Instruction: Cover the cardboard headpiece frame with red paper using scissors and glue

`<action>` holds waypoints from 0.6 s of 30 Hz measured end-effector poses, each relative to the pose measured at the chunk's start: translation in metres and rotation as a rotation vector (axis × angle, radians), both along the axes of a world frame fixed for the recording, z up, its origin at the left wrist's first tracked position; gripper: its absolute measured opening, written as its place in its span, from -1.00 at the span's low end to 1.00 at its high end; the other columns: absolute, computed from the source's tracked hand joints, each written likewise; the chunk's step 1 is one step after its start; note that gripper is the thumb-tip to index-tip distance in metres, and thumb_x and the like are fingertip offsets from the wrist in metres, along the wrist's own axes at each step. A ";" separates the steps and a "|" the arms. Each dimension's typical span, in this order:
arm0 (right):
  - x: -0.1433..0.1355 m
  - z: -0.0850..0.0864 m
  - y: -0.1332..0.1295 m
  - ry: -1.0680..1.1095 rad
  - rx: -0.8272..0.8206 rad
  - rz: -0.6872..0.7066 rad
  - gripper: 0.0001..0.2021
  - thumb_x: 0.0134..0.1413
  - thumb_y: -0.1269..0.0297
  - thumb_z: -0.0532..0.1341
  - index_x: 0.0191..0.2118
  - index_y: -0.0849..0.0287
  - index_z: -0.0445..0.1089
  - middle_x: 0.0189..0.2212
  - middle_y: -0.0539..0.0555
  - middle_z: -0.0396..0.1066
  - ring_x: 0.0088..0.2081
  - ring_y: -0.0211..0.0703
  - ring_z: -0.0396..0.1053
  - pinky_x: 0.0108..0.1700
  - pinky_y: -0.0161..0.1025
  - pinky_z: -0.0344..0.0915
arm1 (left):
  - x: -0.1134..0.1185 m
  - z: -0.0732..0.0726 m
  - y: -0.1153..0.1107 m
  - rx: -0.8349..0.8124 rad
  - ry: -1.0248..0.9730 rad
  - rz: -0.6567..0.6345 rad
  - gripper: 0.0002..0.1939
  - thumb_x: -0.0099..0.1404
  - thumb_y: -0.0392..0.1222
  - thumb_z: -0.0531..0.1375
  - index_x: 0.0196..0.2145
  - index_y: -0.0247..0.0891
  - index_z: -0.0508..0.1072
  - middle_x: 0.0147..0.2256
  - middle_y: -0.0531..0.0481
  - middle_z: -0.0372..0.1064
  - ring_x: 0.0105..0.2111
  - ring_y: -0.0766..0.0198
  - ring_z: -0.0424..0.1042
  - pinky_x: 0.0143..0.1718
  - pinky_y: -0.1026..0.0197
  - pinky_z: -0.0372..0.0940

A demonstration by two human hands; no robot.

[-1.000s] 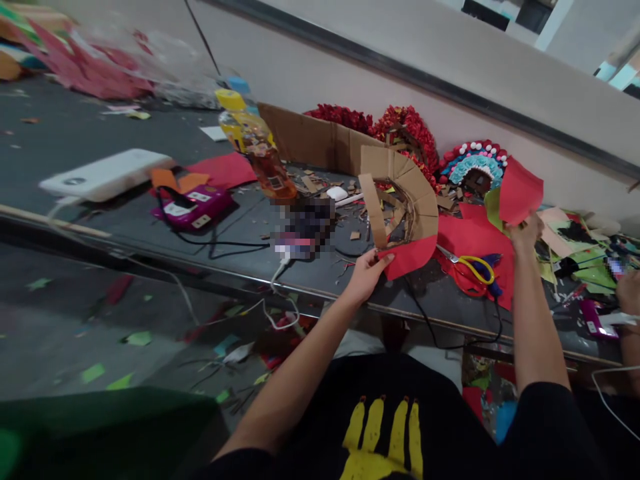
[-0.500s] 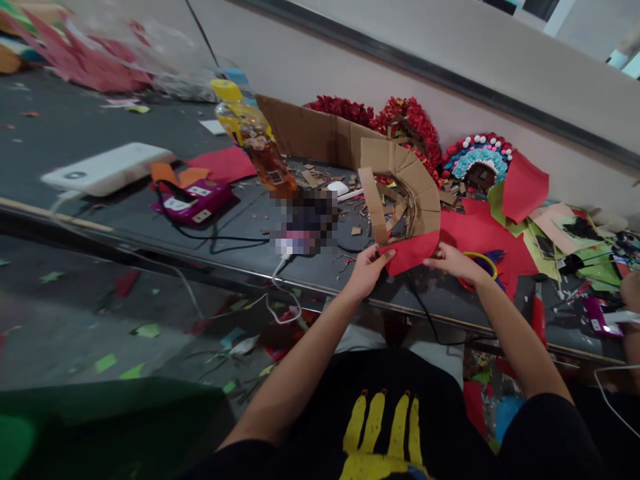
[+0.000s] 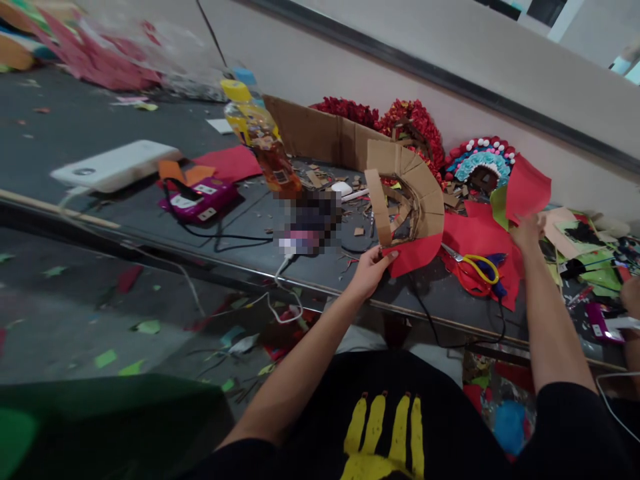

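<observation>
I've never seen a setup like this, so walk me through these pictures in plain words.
There is no machine here: the two bare hands belong to a person wearing a camera on their head. Every picture comes from that camera, looking forward and down.

The left hand pinches the red-covered lower end of a curved cardboard piece. The right hand is at the lower edge of a red sheet; blur hides its exact grip.

On the dark table lie scissors and a white device, with a yellow-capped bottle nearby. Flowery blue and red decorations sit behind. At the far right is another person's hand.
</observation>
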State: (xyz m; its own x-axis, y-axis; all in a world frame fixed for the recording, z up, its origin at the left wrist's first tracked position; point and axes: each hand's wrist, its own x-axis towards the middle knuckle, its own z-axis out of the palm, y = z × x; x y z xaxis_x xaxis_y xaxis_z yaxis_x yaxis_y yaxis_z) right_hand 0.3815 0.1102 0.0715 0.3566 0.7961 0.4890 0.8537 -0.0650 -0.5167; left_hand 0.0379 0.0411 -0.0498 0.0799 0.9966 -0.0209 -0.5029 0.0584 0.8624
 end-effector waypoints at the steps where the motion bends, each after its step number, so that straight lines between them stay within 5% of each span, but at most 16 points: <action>1: -0.005 -0.009 0.000 -0.037 -0.019 0.001 -0.72 0.03 0.16 0.12 -0.19 0.21 0.39 -0.04 0.27 0.31 0.06 0.04 0.20 0.05 0.06 0.16 | 0.000 -0.001 0.000 -0.001 0.004 0.001 -0.59 -0.15 0.00 0.42 -0.38 -0.28 0.48 -0.39 0.01 0.52 -0.32 0.18 0.47 -0.21 0.16 0.33; 3: -0.024 -0.029 -0.002 0.031 -0.067 0.111 -0.65 0.01 0.16 0.14 -0.11 0.22 0.40 0.00 0.26 0.32 0.10 0.06 0.20 0.11 0.08 0.12 | 0.000 -0.001 0.001 -0.002 0.016 0.006 -0.59 -0.14 0.01 0.42 -0.38 -0.29 0.48 -0.39 0.01 0.52 -0.33 0.18 0.47 -0.21 0.16 0.33; 6: -0.065 -0.052 -0.012 0.312 -0.153 0.417 -0.57 0.08 0.03 0.05 -0.09 0.23 0.41 -0.24 0.19 0.48 -0.18 -0.05 0.42 -0.07 -0.04 0.31 | -0.001 -0.001 0.001 0.007 0.024 0.015 -0.58 -0.13 0.02 0.41 -0.37 -0.28 0.47 -0.36 0.00 0.53 -0.31 0.18 0.47 -0.21 0.18 0.32; 11: -0.113 -0.054 -0.040 0.443 -0.146 0.517 -0.69 -0.12 0.04 0.26 -0.35 0.20 0.51 -0.39 0.09 0.50 -0.32 -0.14 0.40 -0.18 -0.20 0.31 | -0.001 -0.001 0.000 0.009 0.020 -0.008 -0.59 -0.12 0.01 0.41 -0.34 -0.28 0.48 -0.34 -0.01 0.53 -0.30 0.17 0.47 -0.21 0.16 0.32; 18: -0.115 -0.052 -0.049 0.701 -0.185 0.481 -0.66 -0.12 -0.04 0.21 -0.42 0.18 0.43 -0.45 0.02 0.43 -0.42 -0.27 0.31 -0.30 -0.29 0.28 | -0.001 -0.002 0.001 0.003 0.025 0.010 -0.56 -0.13 0.02 0.41 -0.33 -0.28 0.47 -0.34 -0.01 0.53 -0.29 0.16 0.47 -0.22 0.17 0.31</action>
